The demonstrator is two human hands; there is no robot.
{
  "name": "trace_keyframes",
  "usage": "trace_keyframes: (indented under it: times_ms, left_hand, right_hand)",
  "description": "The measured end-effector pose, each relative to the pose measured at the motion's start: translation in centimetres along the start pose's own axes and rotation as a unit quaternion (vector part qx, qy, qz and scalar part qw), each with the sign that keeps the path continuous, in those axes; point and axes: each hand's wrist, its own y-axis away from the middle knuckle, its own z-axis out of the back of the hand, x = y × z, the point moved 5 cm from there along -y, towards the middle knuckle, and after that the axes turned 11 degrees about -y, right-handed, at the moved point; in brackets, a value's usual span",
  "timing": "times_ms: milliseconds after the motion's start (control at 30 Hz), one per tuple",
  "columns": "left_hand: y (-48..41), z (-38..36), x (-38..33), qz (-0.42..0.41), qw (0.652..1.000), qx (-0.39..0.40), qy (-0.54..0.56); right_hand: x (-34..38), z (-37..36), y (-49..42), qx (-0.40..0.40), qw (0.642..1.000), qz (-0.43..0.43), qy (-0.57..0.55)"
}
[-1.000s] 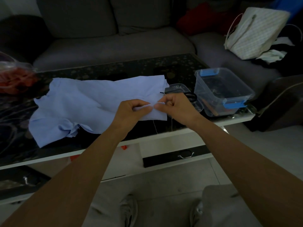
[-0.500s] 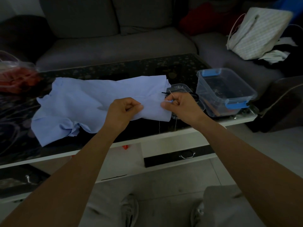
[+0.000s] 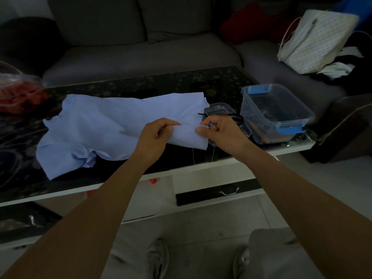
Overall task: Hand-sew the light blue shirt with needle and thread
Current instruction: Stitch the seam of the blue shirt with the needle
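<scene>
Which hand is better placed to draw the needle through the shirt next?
Right. The right hand pinches the needle at the edge of the shirt, with thread hanging below. The left hand grips the fabric beside it, so it steadies.

Seated person wore light grey trousers (image 3: 270,255) and pale grey sneakers (image 3: 159,258); both forearms (image 3: 112,208) were bare.

Matt cloth lay over a glossy worktop (image 3: 161,85), with clear plastic beside it.
The light blue shirt (image 3: 104,125) was thin, matt woven cloth, softly creased. The worktop was dark, speckled and glassy, with a smooth white edge. The needle (image 3: 209,117) gave a thin metallic glint; the thread (image 3: 193,156) looked pale and dull. The box (image 3: 275,113) was transparent plastic with opaque blue clips; the sofa (image 3: 141,55) was grey matt fabric.
</scene>
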Motion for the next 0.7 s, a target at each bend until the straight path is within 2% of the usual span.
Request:
trace_keyframes:
  times_ms: [167, 367, 600, 700]
  left_hand:
    - [-0.2, -0.6, -0.2, 0.061, 0.996, 0.006, 0.062]
    - [-0.1, -0.8, -0.8, 0.04, 0.994, 0.022, 0.097]
    - [0.0, -0.9, -1.3, 0.016, 0.996, 0.034, 0.085]
    - [0.0, -1.0, -0.9, 0.029, 0.997, 0.033, 0.068]
  right_hand:
    - [-0.4, -0.4, -0.2, 0.007, 1.0, 0.0, -0.021]
    - [-0.3, -0.6, 0.0, 0.015, 1.0, 0.007, -0.019]
    - [-0.4, -0.6, 0.2, 0.021, 1.0, -0.002, -0.007]
    - [-0.1, -0.5, 0.3, 0.0, 1.0, -0.023, -0.014]
